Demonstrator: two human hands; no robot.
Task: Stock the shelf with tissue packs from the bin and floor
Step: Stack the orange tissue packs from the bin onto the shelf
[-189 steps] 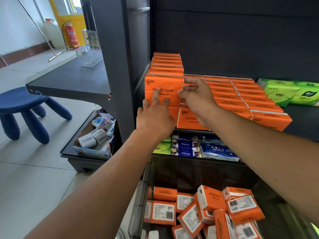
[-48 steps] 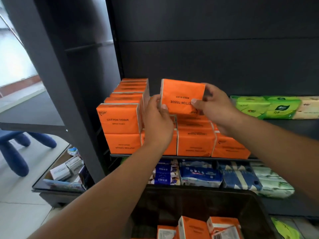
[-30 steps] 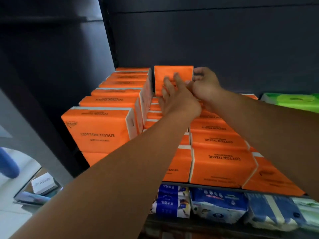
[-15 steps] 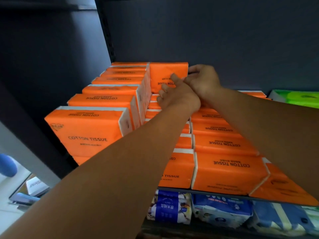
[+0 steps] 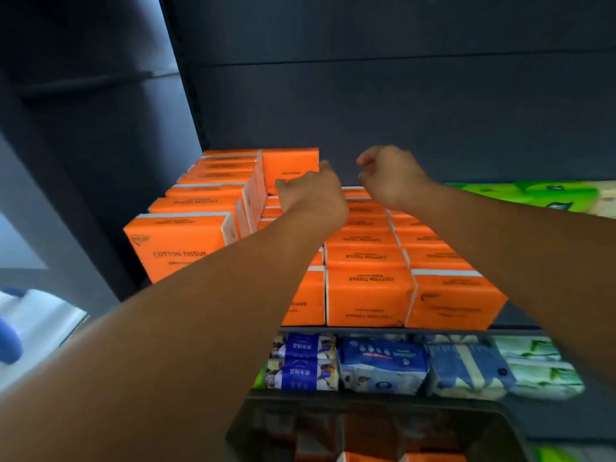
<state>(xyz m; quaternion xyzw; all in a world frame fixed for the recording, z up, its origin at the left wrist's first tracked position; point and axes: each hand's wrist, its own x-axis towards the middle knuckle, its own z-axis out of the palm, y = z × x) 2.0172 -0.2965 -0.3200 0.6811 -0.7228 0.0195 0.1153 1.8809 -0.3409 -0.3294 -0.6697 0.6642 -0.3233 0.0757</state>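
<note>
Orange cotton tissue packs point(image 5: 370, 291) fill the dark shelf point(image 5: 513, 328) in rows, with a double-height stack point(image 5: 180, 248) on the left. One orange pack point(image 5: 290, 163) stands upright at the back of the middle row, against the tall stack. My left hand point(image 5: 311, 198) is in front of it, fingers loosely bent, a fingertip at the pack's right edge. My right hand point(image 5: 390, 176) hovers to the right of that pack, loosely curled and holding nothing. Below, the dark bin point(image 5: 366, 408) shows orange packs point(image 5: 373, 456) at the frame's bottom edge.
Green tissue packs point(image 5: 533, 193) lie on the same shelf at the right. The shelf below holds blue packs point(image 5: 380, 365) and pale green ones point(image 5: 536, 365). A dark back panel point(image 5: 400, 105) and left upright point(image 5: 110, 145) bound the shelf.
Both hands carried the orange pack to the back of the middle row and set it upright. My right hand has since come off it and moved right; my left hand has drawn back slightly.
</note>
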